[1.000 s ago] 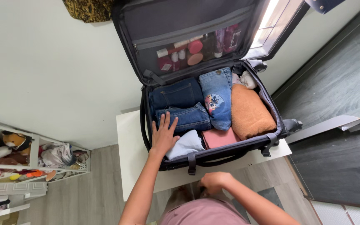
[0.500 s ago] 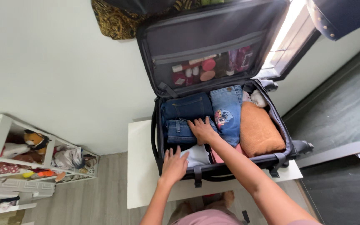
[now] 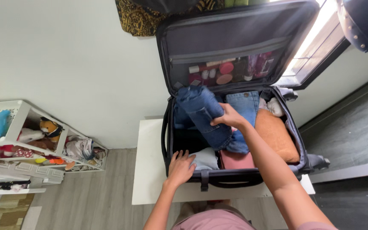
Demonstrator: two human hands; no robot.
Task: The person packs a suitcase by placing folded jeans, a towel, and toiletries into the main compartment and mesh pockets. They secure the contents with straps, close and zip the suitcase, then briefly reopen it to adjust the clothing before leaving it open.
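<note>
An open dark suitcase (image 3: 165, 127) lies on a white table (image 3: 148, 170), its lid leaning on the wall. My right hand (image 3: 228, 117) grips a folded pair of blue jeans (image 3: 203, 115) and holds it raised at a slant above the left side of the case. My left hand (image 3: 179, 167) rests flat, fingers apart, on the case's front left corner, touching a pale blue folded garment (image 3: 205, 158). Beside them lie other jeans (image 3: 245, 106), an orange towel (image 3: 275, 134) and a pink folded item (image 3: 237, 161).
The lid's mesh pocket (image 3: 226, 70) holds several small toiletry bottles and jars. A white shelf (image 3: 22, 140) with soft toys stands at the left. A patterned cloth (image 3: 137, 17) hangs on the wall. A window (image 3: 316, 42) is at the right, over dark floor.
My right hand has taken hold of the folded jeans and lifted them out of the left side of the case, leaving a dark gap. The left hand stayed at the front corner.
</note>
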